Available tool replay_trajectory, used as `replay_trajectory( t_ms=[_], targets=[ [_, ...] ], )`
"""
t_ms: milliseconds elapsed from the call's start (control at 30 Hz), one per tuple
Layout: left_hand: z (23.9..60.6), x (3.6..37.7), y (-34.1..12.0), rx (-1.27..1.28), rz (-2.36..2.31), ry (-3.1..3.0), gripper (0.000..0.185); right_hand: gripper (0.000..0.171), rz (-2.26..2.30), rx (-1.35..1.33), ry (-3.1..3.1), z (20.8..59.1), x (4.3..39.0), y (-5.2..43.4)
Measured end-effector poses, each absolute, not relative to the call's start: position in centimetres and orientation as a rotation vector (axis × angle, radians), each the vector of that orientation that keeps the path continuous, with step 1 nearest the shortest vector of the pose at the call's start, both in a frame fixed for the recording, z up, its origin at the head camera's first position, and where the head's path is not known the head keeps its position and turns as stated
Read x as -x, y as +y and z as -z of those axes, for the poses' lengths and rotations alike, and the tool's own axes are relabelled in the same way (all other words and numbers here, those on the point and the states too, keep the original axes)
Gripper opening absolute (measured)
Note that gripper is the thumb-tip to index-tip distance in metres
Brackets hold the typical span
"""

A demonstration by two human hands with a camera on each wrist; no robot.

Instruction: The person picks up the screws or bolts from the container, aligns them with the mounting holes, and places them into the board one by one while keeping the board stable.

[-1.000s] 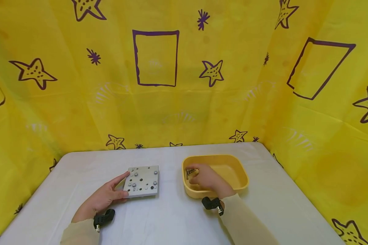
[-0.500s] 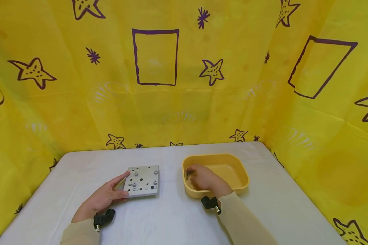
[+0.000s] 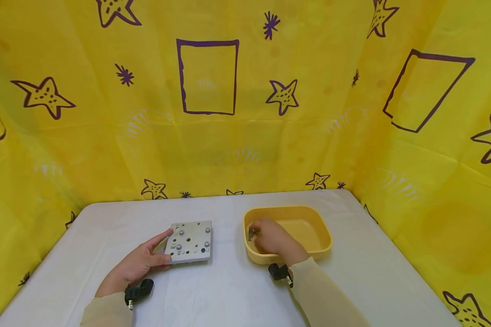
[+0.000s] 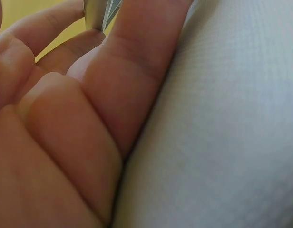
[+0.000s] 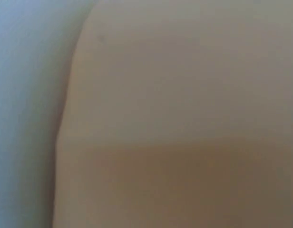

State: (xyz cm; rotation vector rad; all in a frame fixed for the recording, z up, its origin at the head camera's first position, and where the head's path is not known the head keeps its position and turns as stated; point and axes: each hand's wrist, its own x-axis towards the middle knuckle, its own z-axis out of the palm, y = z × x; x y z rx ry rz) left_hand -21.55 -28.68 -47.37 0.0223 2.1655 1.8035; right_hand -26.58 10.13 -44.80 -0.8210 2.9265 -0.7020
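Note:
My left hand (image 3: pixel 137 263) grips the left edge of a square light-grey metal plate (image 3: pixel 194 259), thumb near its front corner and index finger near the back one. Holes and several round screw heads dot the plate's top. In the left wrist view, a metal corner (image 4: pixel 95 13) shows between the fingers of my left hand (image 4: pixel 80 109). My right hand (image 3: pixel 276 238) reaches into a yellow plastic tray (image 3: pixel 311 227), fingers curled at some small metal screws (image 3: pixel 251 234) by its left wall. The hand covers most of these, and I cannot tell whether it pinches one.
A white cloth covers the table (image 3: pixel 229 290). Yellow patterned curtains (image 3: pixel 245 136) rise behind it and at both sides. Each wrist carries a small black camera, such as the left one (image 3: pixel 139 290). The right wrist view holds only a blurred close surface.
My right hand's fingers have drawn together over the screws in the tray, hiding more of them. The left hand and the plate have stayed in place.

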Motion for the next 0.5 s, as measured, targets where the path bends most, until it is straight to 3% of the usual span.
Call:
replay_trajectory(
  t_ms=[500],
  targets=[
    [47.16,21.41,-28.62,-0.034,-1.817,2.151,0.091,0.025,0.517,0.717,2.972,44.47,26.31,9.53]
  ],
)
